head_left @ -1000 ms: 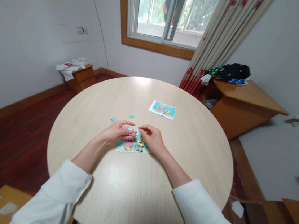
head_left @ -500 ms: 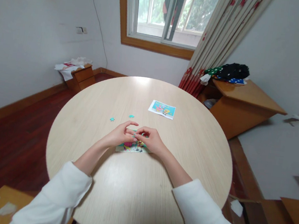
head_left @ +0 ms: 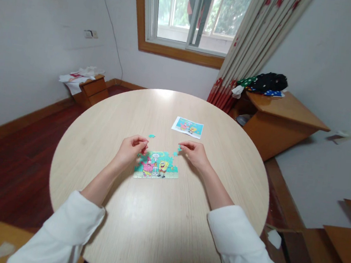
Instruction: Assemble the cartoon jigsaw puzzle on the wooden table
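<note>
A partly joined jigsaw puzzle [head_left: 147, 170] with cartoon figures lies flat on the round table, its upper corners gapped. My right hand [head_left: 195, 154] is above its upper right corner, closed in a pinch on a small teal jigsaw piece [head_left: 179, 148]. Just below those fingertips is another teal piece [head_left: 175, 153], close to the puzzle's edge. At the upper left corner, my left hand [head_left: 131, 149] has its fingers pressed together; whatever is between them is hidden. One loose teal piece [head_left: 152, 136] rests beyond the puzzle.
Farther back on the round table [head_left: 151, 226] lies a printed picture sheet [head_left: 189, 127] with similar cartoon figures. Behind the table are a window and a long curtain [head_left: 245, 42]. A wooden cabinet [head_left: 279, 123] with clothes on top stands at the right.
My hands have parted from over the puzzle, left hand to its left, right hand to its upper right, uncovering the picture. The loose piece at far left is now out of sight.
</note>
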Motion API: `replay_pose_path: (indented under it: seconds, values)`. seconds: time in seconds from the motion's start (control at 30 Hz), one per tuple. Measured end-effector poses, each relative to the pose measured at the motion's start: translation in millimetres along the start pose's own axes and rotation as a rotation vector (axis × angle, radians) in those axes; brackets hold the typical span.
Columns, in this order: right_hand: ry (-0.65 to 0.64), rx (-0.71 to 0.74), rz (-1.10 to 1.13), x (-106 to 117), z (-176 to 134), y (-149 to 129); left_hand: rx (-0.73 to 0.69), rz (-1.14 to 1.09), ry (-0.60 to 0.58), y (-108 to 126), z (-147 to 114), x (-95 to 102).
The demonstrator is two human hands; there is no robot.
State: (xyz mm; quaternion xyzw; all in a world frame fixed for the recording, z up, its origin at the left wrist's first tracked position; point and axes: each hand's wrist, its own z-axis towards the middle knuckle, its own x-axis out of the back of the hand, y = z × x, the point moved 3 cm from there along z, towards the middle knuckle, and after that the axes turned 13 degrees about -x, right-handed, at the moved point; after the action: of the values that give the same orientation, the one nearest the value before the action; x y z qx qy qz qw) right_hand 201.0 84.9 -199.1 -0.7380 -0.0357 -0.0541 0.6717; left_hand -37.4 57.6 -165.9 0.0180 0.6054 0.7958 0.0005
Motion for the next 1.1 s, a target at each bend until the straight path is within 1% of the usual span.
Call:
replay_pose_path:
  seconds: [0.1, 0.17, 0.2, 0.27, 0.3, 0.37, 0.43, 0.5, 0.57, 0.67, 0.8, 1.1]
  values:
    - [-0.024, 0.040, -0.068, -9.8, -1.8, 0.4, -0.060, 0.106, -0.028, -2.2, -0.1, -0.7]
    - [-0.029, 0.055, -0.115, -14.9, -2.7, 0.6, -0.138, 0.199, -0.104, -0.2, -3.0, -5.5]
    - [-0.031, 0.058, -0.135, -17.0, -3.1, 0.8, -0.196, 0.251, -0.164, 2.0, -5.6, -9.4]
    - [-0.037, 0.068, -0.172, -20.1, -3.9, 1.1, -0.317, 0.362, -0.333, 6.5, -12.9, -19.4]
    - [-0.039, 0.074, -0.189, -21.3, -4.3, 1.1, -0.355, 0.417, -0.426, 7.7, -17.3, -24.4]
    - [-0.042, 0.086, -0.217, -22.9, -5.2, 1.1, -0.389, 0.523, -0.585, 7.2, -25.6, -32.2]
    - [-0.042, 0.090, -0.235, -24.0, -5.7, 1.4, -0.414, 0.620, -0.697, 4.7, -31.9, -36.5]
    - [-0.045, 0.087, -0.245, -24.9, -5.5, 2.1, -0.437, 0.716, -0.783, 1.4, -35.9, -38.3]
    - [-0.045, 0.085, -0.251, -25.6, -5.2, 2.9, -0.425, 0.808, -0.855, -2.0, -38.1, -38.7]
    - [-0.040, 0.082, -0.267, -26.2, -5.3, 2.8, -0.371, 0.901, -0.918, -5.1, -39.6, -38.6]
    - [-0.038, 0.068, -0.290, -26.6, -7.9, 0.2, -0.342, 0.945, -0.960, -6.7, -40.8, -39.3]
    - [-0.033, 0.082, -0.382, -30.6, -11.2, -1.7, -0.348, 0.974, -0.970, -8.1, -41.3, -40.1]
